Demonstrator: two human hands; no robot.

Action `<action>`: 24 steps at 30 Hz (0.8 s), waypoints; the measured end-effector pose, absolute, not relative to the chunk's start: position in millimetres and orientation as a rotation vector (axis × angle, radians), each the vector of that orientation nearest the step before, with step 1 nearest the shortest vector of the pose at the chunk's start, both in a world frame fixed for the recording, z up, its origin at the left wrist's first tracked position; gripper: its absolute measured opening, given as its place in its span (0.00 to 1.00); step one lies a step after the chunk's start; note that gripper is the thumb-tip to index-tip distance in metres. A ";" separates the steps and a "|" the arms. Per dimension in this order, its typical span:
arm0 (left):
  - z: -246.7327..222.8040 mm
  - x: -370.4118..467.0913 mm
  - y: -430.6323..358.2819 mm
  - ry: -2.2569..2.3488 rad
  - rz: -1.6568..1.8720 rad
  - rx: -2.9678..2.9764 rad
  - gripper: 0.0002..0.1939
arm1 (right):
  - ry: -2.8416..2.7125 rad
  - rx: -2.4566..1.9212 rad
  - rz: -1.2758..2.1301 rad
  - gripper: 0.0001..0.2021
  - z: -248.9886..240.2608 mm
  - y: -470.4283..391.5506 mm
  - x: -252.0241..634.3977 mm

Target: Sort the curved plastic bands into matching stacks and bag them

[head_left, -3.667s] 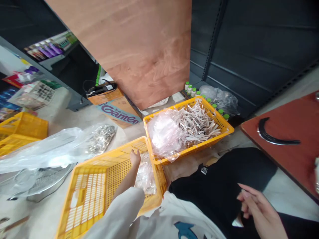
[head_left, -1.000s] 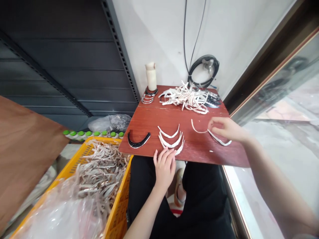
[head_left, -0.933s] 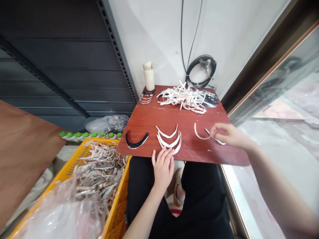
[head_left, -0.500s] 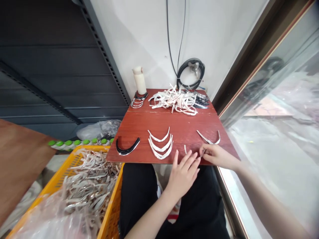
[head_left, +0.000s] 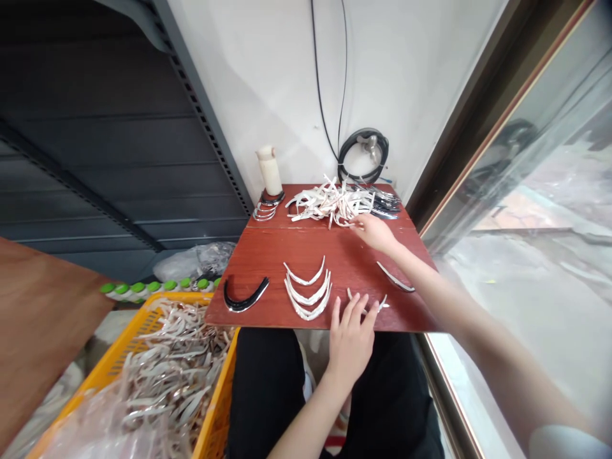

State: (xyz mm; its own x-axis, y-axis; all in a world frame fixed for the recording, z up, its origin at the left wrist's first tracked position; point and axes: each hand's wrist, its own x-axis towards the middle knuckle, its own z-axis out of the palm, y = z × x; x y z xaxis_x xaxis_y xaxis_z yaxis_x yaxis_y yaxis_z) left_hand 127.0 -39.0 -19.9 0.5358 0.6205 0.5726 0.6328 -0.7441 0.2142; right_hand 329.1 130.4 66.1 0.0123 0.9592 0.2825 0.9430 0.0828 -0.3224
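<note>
My left hand [head_left: 352, 335] lies at the front edge of the red-brown board [head_left: 268, 245], fingers stretched out over a thin curved strip [head_left: 382, 305] whose ends show on either side. Farther back, my right hand [head_left: 375, 233] reaches to a tangled pile of white strips [head_left: 329, 201], its fingertips closed on a strip at the pile's near edge. Between my arms, another curved strip [head_left: 394, 278] rests on the board. Several white curved strips [head_left: 306, 296] are nested left of my left hand. Black shiny curved pieces [head_left: 245, 303] sit farther left.
At the back left stands a whitish cylinder [head_left: 270, 172] among curved pieces. A coiled black cable [head_left: 344, 167] hangs by the wall. A yellow crate [head_left: 217, 389] full of strips is at my left. Glass [head_left: 516, 255] borders the right side.
My right hand has gone from the front edge back to the white pile. My left hand stays near the front edge, over the curved strip.
</note>
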 end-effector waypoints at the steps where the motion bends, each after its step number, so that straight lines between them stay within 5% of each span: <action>1: -20.7 127.2 -39.0 -1.117 -0.990 -2.723 0.24 | -1.957 -1.911 0.039 0.12 62.5 140.8 324.0; 12: -25.4 128.5 -40.3 -1.150 -0.968 -2.694 0.21 | -1.978 -1.939 0.052 0.11 73.2 147.9 323.4; 20: -23.2 128.4 -39.8 -1.146 -0.990 -2.679 0.21 | -2.099 -1.540 0.802 0.17 113.7 85.7 359.9; 24: -23.7 129.2 -39.4 -1.158 -1.093 -2.640 0.25 | -2.233 -1.587 0.818 0.11 114.9 31.3 349.8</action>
State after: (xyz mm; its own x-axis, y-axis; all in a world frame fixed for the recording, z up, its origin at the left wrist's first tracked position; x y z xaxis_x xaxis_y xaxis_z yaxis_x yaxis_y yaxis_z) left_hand 129.2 -39.4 -23.7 0.4671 0.6221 0.6283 0.6635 -0.7163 0.2161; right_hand 349.8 31.3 114.9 -0.3564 0.9296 -0.0937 0.7703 0.2356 -0.5926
